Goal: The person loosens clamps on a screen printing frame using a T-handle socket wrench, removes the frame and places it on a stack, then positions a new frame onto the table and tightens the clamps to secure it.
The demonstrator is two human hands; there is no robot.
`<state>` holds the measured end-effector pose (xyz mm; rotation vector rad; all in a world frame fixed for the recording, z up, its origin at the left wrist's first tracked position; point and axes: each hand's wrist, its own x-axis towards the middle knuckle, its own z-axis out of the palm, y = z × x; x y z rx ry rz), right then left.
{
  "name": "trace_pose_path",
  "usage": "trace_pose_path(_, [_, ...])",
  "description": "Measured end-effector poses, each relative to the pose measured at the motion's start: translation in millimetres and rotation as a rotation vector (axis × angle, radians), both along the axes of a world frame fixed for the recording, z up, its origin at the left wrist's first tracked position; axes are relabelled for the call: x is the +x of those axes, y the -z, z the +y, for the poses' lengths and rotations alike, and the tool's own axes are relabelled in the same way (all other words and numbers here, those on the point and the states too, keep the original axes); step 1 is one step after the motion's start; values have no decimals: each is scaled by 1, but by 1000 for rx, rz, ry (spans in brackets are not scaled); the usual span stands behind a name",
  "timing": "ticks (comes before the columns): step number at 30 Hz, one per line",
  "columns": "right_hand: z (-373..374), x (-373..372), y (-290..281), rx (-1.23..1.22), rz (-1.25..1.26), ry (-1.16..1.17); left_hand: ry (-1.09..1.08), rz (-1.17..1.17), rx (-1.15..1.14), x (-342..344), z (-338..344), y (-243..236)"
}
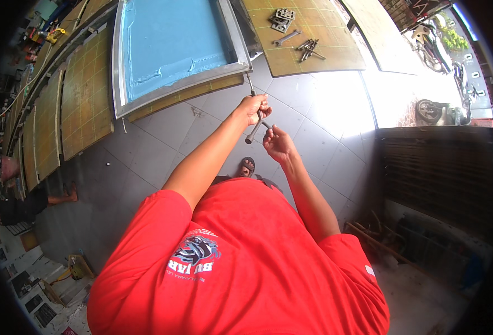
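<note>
A three-armed Y-type socket wrench is gripped near its middle by my left hand, fingers wrapped round it. One arm points away from me, its tip at the near right corner of a grey metal frame with a blue sheet inside. Whether the tip sits on a bolt there is too small to tell. My right hand is closed with its fingertips on the end of the wrench's right-hand arm. The third arm, with a socket end, points back toward me.
On a yellowish board at the far right lie a combination spanner, several bolts and metal hinge-like plates. More gridded boards line the left. Another person's leg shows at far left. Grey floor tiles lie below.
</note>
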<state>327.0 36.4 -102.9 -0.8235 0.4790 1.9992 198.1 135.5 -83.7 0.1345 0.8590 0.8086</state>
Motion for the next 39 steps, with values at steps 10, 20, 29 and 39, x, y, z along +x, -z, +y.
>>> trace_pose_path(10, [1,2,17,26,136,-24,-41,17,5,1,-2,-9])
trace_pose_path(20, [1,-5,12,-39,124,28,-42,122,-6,2,0,-8])
trace_pose_path(29, [-3,-11,9,-6,140,77,13,132,46,-4,1,-9])
trace_pose_path(39, [14,-5,-5,159,-279,102,87,296,53,-1,-10,-22])
